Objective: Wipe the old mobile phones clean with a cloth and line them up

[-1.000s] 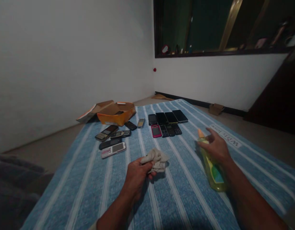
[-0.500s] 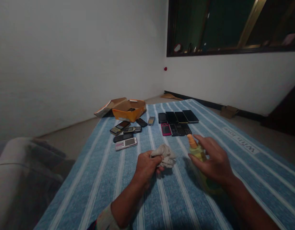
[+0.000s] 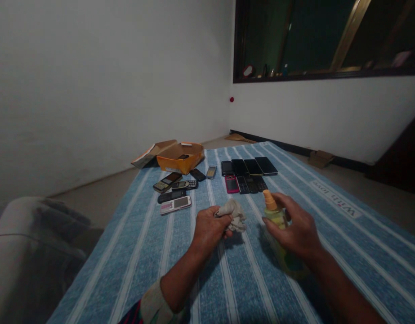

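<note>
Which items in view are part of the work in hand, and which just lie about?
In use:
- rag, in left hand
- orange-topped bottle, in right hand
- phones and orange box, probably

Lying about:
- loose cardboard
- windowsill items

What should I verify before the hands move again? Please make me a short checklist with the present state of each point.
1. Rag held by the left hand: ok, it is bunched in the fingers.
2. Right hand firmly gripping the bottle: cannot tell; the hand is at its upper part.
3. Orange top on the bottle: ok.
4. Box empty: not ok, a dark object lies inside.
5. Pink-framed phone clear of the rag: ok, there is a gap.
6. Enough liquid in the bottle: cannot tell, the right hand hides part of it.
</note>
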`<state>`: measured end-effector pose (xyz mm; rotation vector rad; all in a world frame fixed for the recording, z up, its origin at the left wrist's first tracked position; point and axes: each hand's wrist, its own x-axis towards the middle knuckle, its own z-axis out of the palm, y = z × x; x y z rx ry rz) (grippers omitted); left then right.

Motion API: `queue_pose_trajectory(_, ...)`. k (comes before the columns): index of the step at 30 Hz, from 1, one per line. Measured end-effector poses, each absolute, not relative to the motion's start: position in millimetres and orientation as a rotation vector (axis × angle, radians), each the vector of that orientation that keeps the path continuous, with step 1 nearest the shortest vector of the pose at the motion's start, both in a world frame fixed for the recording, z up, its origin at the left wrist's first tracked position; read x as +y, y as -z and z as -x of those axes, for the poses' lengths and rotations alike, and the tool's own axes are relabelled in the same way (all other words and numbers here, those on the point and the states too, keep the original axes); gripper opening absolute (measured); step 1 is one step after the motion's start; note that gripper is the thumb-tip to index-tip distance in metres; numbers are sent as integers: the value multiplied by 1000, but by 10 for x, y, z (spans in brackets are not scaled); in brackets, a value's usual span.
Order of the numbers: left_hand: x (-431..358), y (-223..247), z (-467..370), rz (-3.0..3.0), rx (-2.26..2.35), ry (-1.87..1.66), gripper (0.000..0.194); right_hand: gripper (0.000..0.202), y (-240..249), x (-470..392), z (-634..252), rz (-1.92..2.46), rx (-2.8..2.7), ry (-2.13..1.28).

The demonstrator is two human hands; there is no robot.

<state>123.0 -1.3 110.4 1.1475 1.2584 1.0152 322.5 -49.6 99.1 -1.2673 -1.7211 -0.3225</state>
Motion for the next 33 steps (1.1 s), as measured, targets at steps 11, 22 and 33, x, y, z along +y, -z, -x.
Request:
queue_pose_trajectory(11,-15,-1197,-1341,-1189,1256,-1016,12,53,-1044,-453,-3139,1218,-1795,173)
queue_pose_trajectory(22,12,-1196,-1368,-1233,1253,-1027,11,51,-1041,-431,-3111,1250,-1731,59)
queue_pose_trajectory(33,85,-1191,-1320,-1203,1253,-1107,10,50,-1080,-464,-3069,1339,-1649,108)
